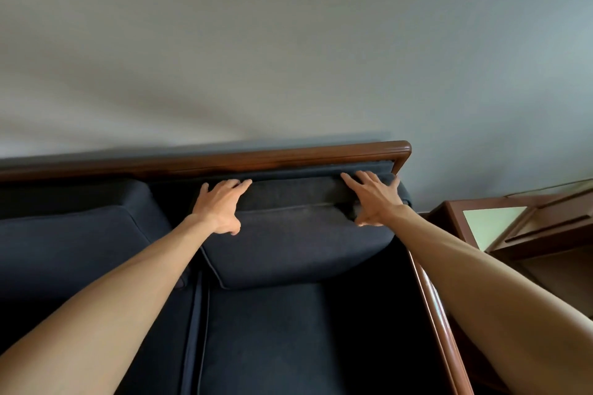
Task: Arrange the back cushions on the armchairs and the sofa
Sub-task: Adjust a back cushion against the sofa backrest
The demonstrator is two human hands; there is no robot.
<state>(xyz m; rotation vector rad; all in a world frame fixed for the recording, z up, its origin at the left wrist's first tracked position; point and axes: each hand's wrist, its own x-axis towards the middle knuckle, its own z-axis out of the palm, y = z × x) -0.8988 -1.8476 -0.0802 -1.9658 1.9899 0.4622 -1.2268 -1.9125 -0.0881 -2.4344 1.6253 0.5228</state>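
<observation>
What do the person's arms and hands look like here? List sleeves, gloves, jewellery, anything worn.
Both forearms are bare right to the bottom of the picture: no sleeve shows. The left hand and right hand wear no gloves. No watch, bracelet or ring is visible on either wrist or on the fingers. No markings can be made out.

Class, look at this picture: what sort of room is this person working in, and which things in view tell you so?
Probably a living room or lounge. A dark upholstered sofa with a wooden frame stands against a plain wall, both hands press its back cushion, and a wooden side table stands beside it.
</observation>
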